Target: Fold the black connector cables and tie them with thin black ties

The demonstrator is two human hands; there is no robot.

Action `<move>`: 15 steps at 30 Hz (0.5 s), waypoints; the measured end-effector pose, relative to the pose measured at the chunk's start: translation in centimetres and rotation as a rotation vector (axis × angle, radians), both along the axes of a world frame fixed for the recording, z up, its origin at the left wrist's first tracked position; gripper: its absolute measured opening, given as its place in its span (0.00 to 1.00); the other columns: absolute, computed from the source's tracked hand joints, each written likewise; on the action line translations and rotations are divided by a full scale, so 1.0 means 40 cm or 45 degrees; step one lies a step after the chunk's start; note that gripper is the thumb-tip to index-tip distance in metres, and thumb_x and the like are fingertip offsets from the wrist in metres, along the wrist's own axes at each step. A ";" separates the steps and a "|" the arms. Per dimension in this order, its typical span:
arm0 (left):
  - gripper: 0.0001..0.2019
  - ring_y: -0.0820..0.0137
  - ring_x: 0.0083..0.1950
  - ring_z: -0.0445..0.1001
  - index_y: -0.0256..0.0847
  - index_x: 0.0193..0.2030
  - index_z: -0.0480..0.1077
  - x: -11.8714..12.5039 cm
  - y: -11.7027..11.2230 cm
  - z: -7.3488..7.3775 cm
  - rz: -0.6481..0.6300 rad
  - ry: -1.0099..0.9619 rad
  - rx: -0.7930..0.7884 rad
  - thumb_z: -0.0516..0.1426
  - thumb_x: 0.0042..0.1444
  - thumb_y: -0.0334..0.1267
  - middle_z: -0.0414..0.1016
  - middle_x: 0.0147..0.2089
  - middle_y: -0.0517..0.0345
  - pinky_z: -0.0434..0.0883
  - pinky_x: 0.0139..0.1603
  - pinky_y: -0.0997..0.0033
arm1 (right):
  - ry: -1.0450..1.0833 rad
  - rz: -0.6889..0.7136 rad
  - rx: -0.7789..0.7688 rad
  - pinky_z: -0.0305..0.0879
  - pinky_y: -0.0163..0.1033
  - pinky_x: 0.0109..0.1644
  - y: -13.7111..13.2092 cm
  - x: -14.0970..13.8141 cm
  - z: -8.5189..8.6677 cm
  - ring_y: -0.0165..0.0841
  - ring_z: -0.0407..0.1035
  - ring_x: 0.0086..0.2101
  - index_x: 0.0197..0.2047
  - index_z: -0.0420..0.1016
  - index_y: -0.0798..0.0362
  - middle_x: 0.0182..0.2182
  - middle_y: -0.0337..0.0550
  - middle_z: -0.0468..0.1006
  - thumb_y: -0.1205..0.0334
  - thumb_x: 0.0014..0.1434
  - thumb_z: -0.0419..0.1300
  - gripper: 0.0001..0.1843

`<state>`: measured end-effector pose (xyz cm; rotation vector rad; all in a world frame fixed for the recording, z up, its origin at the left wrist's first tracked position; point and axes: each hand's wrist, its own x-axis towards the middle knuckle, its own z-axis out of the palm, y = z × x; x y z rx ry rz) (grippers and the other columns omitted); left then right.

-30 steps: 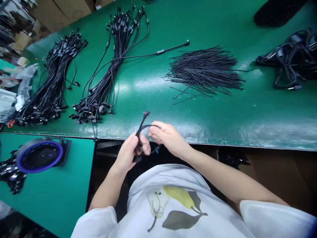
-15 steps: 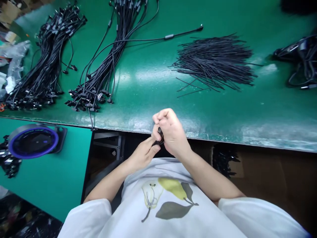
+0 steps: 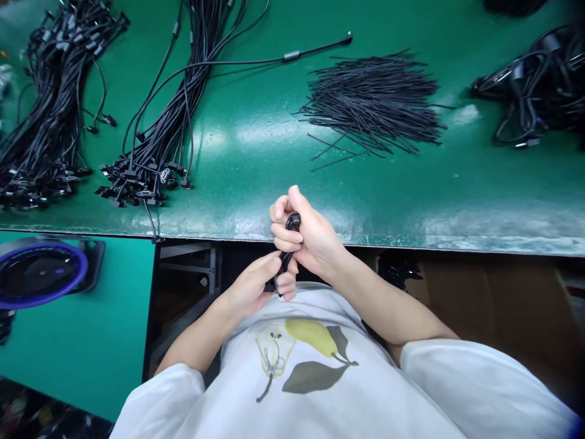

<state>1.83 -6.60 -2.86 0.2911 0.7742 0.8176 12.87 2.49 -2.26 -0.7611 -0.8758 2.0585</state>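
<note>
A black cable (image 3: 287, 258), folded into a small bundle, is held upright between my two hands at the table's front edge. My right hand (image 3: 315, 235) has its fingers curled round the upper part, and a connector end shows near its thumb. Lower down, my left hand (image 3: 256, 280) grips the bundle between thumb and fingers. Most of the cable is hidden by my fingers. Beyond my hands lies a pile of thin black ties (image 3: 375, 100). Left of that pile is a bunch of loose black cables (image 3: 183, 103) with connectors at the near end.
Another cable bunch (image 3: 50, 103) lies far left, and coiled cables (image 3: 534, 91) lie far right on the green table (image 3: 247, 201). A purple-rimmed round device (image 3: 43, 274) stands on the lower green surface (image 3: 105, 360). Under the table edge is a cardboard box (image 3: 493, 299).
My right hand has turned and opened its view, so the folded cable now shows. My left hand has moved slightly down. The whole view has shifted a little to the right.
</note>
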 end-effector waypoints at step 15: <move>0.16 0.73 0.30 0.61 0.39 0.34 0.67 -0.038 0.021 -0.019 -0.426 0.914 0.593 0.49 0.66 0.48 0.62 0.27 0.63 0.61 0.36 0.71 | -1.367 0.565 2.878 0.59 0.40 0.36 -0.001 0.162 0.004 0.31 0.60 0.26 0.30 0.68 0.54 0.25 0.40 0.67 0.72 0.65 0.46 0.15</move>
